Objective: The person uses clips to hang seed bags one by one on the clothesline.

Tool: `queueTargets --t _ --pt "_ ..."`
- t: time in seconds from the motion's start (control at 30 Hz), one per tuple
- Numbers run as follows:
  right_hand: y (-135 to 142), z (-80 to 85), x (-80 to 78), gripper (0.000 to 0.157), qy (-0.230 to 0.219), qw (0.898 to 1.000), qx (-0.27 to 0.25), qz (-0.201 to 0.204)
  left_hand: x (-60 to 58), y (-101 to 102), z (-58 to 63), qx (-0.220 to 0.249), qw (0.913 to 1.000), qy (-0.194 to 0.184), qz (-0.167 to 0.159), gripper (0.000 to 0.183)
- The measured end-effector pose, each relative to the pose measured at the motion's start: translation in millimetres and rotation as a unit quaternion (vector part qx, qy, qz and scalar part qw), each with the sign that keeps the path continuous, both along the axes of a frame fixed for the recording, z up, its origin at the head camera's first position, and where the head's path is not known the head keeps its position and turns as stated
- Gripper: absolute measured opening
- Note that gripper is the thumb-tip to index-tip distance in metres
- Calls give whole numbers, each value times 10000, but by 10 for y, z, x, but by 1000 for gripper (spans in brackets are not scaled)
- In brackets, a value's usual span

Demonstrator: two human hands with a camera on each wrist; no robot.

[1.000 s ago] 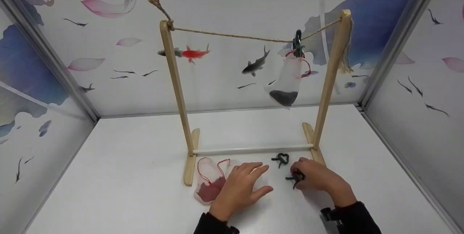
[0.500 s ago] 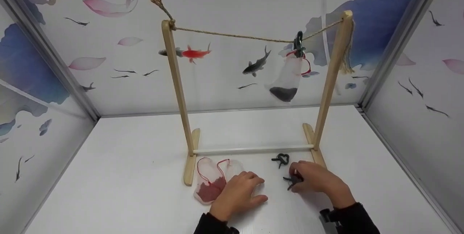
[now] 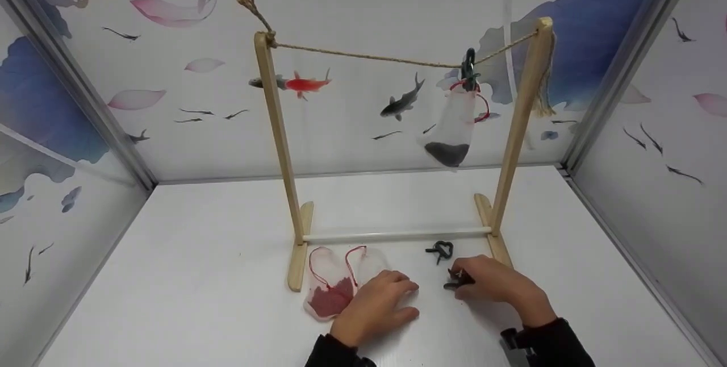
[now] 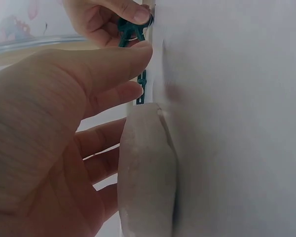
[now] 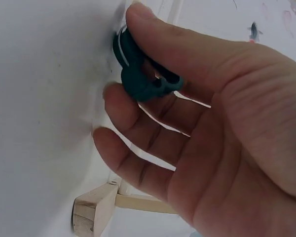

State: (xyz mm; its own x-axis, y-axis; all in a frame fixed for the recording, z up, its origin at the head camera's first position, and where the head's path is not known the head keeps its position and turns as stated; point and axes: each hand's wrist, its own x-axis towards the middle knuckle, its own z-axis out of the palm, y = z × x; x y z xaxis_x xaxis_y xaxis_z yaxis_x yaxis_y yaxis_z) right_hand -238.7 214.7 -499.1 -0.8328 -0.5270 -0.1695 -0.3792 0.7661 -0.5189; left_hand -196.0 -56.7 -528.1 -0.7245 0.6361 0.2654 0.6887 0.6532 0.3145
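Note:
My right hand pinches a dark green clip between thumb and fingers, low over the white table. A second clip lies just beyond it. My left hand hovers around a pale drawstring pouch, its fingers along one side and loosely bent; its thumb stands apart from it. The pouch's sheer top with a red cord shows past the hand in the head view; its body is hidden there. Left of it lies a sheer pouch with reddish filling.
Behind the hands stands a wooden frame with a white crossbar and a rope strung across. From the rope, near the right post, a clip holds a pouch with dark filling. Printed walls enclose the table.
My left hand has drawn back and lower, and more of the pouch's sheer top shows. The clip has turned in my right hand, which has shifted slightly toward me. The hanging pouch sways.

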Motion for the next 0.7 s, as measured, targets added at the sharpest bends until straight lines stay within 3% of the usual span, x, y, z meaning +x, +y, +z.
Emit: queueTargets --t 0.27,0.47,0.7 --pt "-38 25 -42 20 222 9945 -752 691 -9 39 42 300 9995 -86 17 49" --pt "-131 110 -14 20 85 9876 -1376 752 -43 65 57 688 9960 564 101 66" --pt "-175 184 22 24 -86 9807 -1853 624 -80 80 69 1254 9841 1255 87 64"
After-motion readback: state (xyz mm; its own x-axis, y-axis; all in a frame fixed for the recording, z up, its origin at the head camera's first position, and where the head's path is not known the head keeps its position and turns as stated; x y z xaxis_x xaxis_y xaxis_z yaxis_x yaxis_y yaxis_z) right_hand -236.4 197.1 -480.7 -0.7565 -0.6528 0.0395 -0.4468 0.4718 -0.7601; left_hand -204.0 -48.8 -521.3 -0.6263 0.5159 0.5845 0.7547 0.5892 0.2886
